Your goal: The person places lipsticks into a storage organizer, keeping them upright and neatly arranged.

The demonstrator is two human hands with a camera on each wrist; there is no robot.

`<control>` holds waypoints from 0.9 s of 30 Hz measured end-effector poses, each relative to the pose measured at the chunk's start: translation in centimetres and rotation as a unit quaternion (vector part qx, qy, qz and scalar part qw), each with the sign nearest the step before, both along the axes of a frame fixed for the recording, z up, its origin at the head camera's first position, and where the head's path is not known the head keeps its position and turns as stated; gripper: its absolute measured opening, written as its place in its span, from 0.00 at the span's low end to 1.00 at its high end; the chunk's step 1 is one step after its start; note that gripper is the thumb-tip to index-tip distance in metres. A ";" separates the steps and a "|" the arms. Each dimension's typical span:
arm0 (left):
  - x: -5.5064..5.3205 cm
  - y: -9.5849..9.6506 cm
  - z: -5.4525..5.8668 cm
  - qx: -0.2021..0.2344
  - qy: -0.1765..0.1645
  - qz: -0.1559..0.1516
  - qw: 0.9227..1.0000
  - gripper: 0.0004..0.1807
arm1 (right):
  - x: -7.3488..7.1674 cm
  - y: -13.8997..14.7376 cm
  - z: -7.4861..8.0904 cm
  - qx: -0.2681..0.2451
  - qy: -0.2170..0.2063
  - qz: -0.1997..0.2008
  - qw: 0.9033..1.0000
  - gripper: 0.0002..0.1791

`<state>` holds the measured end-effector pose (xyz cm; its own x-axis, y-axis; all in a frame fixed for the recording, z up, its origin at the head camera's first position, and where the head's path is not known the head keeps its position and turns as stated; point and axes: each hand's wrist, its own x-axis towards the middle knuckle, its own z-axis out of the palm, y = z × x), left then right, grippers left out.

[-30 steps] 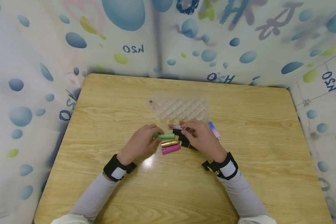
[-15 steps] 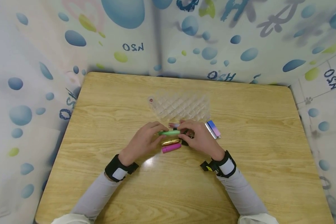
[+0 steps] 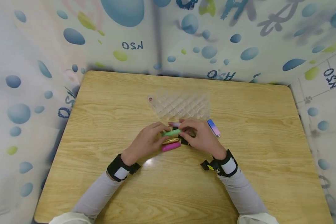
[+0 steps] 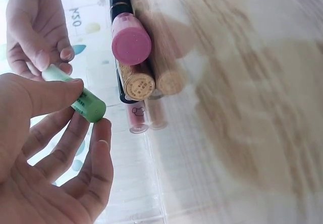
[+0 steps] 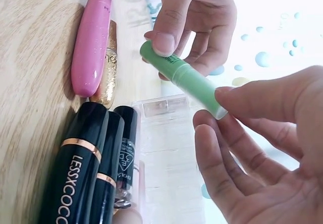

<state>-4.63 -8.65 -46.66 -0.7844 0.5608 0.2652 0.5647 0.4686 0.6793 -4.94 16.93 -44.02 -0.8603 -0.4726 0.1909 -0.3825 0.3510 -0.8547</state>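
Note:
A green lipstick tube [image 5: 182,76] is held between both hands above the table. My left hand [image 3: 148,139] pinches its darker green end, thumb on top, as the left wrist view shows. At the paler end, my right hand [image 3: 203,137] grips it between thumb and fingers. Just below lie a shiny pink tube [image 5: 92,45] and a gold tube [image 5: 110,77], side by side. Black tubes with copper bands [image 5: 81,153] lie near the right hand, partly hidden under it in the head view. A reddish clear tube [image 3: 173,124] lies behind the green one.
A clear compartment organizer [image 3: 182,105] stands behind the hands, with one small reddish item [image 3: 150,99] in its left corner. A blue-and-pink tube [image 3: 214,128] lies right of the right hand. The wooden table [image 3: 254,140] meets patterned walls at the back.
My left hand has brought the green tube up and to the right. My right hand has taken hold of its other end, and the tube now tilts slightly.

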 end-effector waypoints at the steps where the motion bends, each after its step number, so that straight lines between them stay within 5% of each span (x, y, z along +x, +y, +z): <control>1: 0.0 0.1 0.0 0.000 -0.001 -0.001 1.000 0.15 | 0.0 0.0 0.0 -0.005 0.003 0.001 1.000 0.08; 18: 0.7 2.3 0.2 0.052 0.024 -0.009 0.998 0.13 | 0.5 -0.3 1.3 -0.014 0.070 0.011 0.997 0.07; 27: 0.9 2.5 0.6 0.061 0.039 -0.002 0.997 0.13 | 0.6 -0.6 1.3 0.005 0.055 0.020 0.998 0.05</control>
<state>-3.72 -6.12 -46.02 -0.7561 0.5240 0.3920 0.6202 0.3824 0.6849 -4.38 16.32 -42.70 -0.8147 -0.5091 0.2778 -0.4877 0.3423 -0.8031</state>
